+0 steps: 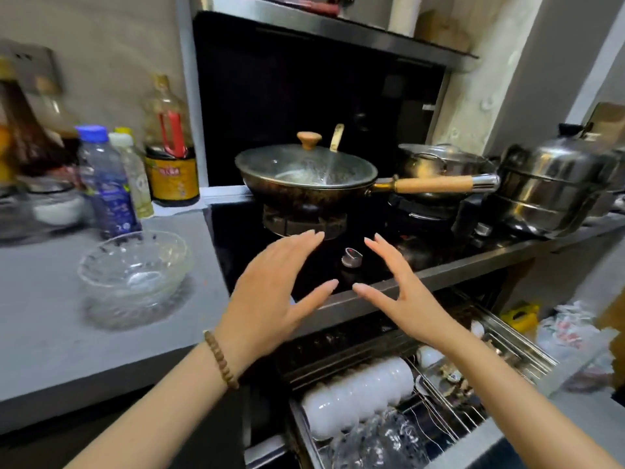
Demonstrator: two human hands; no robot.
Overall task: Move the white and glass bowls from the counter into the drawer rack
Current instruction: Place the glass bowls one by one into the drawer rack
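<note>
Grey counter (50, 333) (glass bowl (133, 269) on it), black hob (243, 238)

No legible text anywhere. Dark sauce bottle (173, 164) at the back of the tabletop has a yellow label with a red band of characters, too blurred to read. Blue-capped bottle (108, 184) carries a blue printed label, also unreadable. Stove knob (351, 257): no markings discernible.
</note>
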